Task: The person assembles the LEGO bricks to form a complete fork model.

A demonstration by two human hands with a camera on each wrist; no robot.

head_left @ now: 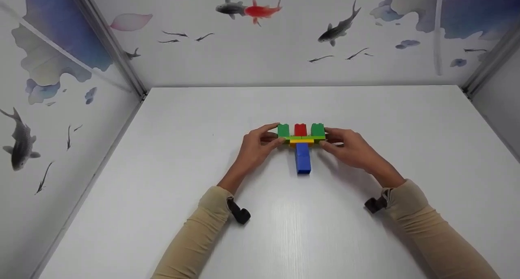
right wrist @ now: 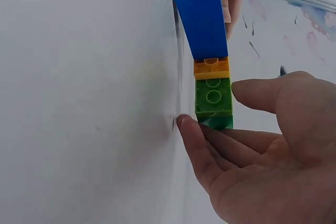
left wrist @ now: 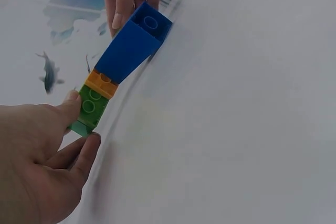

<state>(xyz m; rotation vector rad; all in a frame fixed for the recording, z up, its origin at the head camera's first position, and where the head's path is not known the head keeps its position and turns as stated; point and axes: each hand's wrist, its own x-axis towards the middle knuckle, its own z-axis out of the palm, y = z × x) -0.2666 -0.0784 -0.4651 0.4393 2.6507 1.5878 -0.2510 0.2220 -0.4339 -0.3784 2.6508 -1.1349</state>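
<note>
A build of toy bricks point(head_left: 301, 141) is between my two hands in the middle of the head view. Two green bricks point(head_left: 283, 130) and a red brick point(head_left: 300, 130) form its far side, on a light-green row. A yellow brick point(left wrist: 101, 83) joins that row to two blue bricks point(head_left: 303, 163) pointing toward me. My left hand point(head_left: 258, 145) pinches the left end with thumb and fingers. At the right end, my right hand point(head_left: 349, 148) holds the green part between thumb and fingers. Whether the build touches the table cannot be told.
The white table point(head_left: 162, 181) spreads around both forearms. White panels with painted fish point(head_left: 262, 11) rise at the back and left, meeting at metal corner posts. A black wrist mount point(head_left: 240, 212) sits on each sleeve cuff.
</note>
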